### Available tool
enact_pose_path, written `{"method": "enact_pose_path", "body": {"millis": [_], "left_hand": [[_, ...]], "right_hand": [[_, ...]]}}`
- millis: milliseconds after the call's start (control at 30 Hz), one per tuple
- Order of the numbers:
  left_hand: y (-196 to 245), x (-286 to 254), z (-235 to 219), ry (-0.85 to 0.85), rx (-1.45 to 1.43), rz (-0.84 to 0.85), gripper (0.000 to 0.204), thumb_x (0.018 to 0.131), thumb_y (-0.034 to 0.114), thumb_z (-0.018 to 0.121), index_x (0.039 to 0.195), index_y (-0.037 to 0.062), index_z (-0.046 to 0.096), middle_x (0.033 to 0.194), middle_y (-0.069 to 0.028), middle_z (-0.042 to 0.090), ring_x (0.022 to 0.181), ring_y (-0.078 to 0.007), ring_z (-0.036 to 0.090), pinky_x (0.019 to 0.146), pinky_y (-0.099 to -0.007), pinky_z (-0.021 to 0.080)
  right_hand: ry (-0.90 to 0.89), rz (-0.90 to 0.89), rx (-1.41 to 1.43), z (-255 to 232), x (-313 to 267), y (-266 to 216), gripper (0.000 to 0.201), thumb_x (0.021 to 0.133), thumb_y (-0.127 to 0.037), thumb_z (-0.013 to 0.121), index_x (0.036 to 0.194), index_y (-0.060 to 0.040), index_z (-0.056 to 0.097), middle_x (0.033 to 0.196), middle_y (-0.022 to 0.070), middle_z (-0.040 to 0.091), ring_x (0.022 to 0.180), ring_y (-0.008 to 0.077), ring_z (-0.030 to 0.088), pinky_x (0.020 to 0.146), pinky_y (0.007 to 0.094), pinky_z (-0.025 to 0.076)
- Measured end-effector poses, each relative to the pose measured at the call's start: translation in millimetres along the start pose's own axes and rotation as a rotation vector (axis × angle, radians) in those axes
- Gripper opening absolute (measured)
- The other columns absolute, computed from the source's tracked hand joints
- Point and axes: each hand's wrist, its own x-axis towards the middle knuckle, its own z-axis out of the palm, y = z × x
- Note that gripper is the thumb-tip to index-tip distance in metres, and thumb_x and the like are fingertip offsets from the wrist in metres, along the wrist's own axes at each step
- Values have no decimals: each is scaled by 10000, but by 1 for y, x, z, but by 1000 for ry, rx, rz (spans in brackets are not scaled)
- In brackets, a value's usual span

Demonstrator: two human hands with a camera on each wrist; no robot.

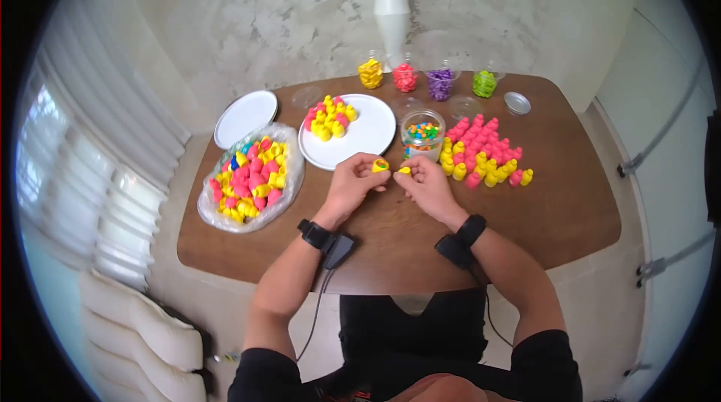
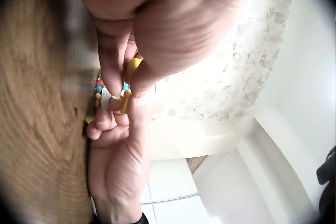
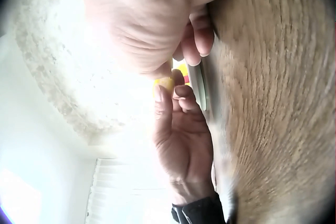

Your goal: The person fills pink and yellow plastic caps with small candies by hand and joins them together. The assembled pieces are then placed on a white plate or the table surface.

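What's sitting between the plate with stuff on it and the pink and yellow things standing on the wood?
A clear jar of small colourful pieces stands between the plate and the pink and yellow things; the head view shows it.

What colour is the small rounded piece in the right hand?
The piece is yellow, clearest in the head view.

Yellow and pink pieces (image 1: 481, 148) over a brown, wood-grained bench (image 1: 390, 255)
From here, one held yellow piece (image 1: 381, 165) shows green and reddish inside, the other held piece (image 1: 405, 171) yellow; cup fillings (image 1: 440, 85) run yellow, pinkish red, purple, lime green; the jar's beads (image 1: 423, 131) multicoloured, the plate (image 1: 368, 145) white.
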Motion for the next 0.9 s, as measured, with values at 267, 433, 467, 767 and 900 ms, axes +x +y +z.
{"method": "enact_pose_path", "body": {"millis": [267, 433, 467, 767, 900], "left_hand": [[42, 21, 18, 60, 165, 158, 222, 933, 61, 773, 1111, -6, 658, 942, -46, 702, 759, -103, 658, 635, -244, 544], [65, 59, 46, 14, 540, 440, 200, 927, 99, 782, 1052, 6, 656, 870, 3, 666, 733, -58, 590, 632, -235, 480], [69, 65, 51, 1, 679, 479, 219, 923, 127, 786, 1066, -3, 682, 831, 16, 645, 723, -56, 551, 638, -249, 463], [58, 66, 50, 33, 777, 501, 249, 910, 150, 781, 1071, -21, 697, 800, -60, 657, 734, -110, 613, 673, -304, 526], [41, 36, 25, 57, 507, 305, 223, 912, 75, 771, 1059, 14, 616, 939, -29, 675, 773, -91, 620, 692, -284, 541]], "right_hand": [[-22, -75, -120, -2, 3, 9, 202, 996, -187, 724, 1012, -24, 605, 748, -33, 597, 617, 22, 551, 526, 217, 449], [-6, -116, -166, -2, -1, 2, 232, 968, -201, 746, 980, -2, 626, 731, -7, 611, 616, 44, 552, 540, 245, 446], [9, -133, -174, -2, -1, 3, 252, 955, -211, 752, 969, 9, 631, 722, 14, 625, 617, 62, 564, 543, 267, 453], [10, -97, -104, -4, -3, 4, 274, 960, -231, 739, 965, 24, 639, 707, 49, 648, 600, 94, 597, 536, 301, 464], [33, -91, -80, -4, -3, 0, 264, 972, -225, 726, 987, 22, 633, 704, 44, 651, 599, 96, 614, 532, 293, 465]]}}
